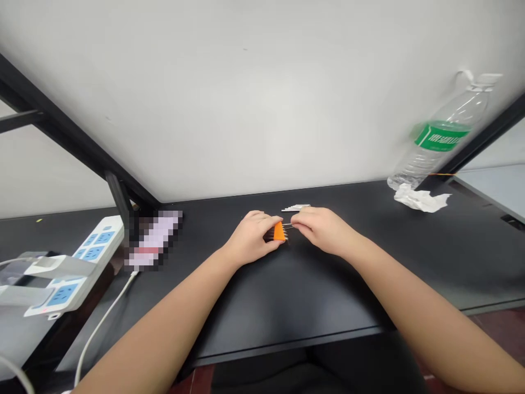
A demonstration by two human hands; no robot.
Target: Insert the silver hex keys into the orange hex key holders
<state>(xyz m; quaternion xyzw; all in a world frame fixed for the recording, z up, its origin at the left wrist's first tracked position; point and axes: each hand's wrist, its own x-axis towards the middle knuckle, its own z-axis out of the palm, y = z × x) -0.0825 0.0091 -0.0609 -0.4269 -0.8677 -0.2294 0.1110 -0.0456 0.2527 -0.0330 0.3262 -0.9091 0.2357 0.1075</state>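
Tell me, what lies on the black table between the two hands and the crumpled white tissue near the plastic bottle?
In the head view, only bare black table lies between the right hand and the crumpled white tissue. The small white strips lie behind the hands, not in between.

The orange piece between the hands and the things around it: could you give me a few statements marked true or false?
1. The left hand holds the small orange piece. True.
2. The right hand rests on the plastic bottle. False: it is at the orange piece, far from the bottle.
3. The bottle's label is green. True.
4. A crumpled white paper lies at the table's left end. False: it lies at the right, by the bottle.
5. A white power strip sits at the left. True.
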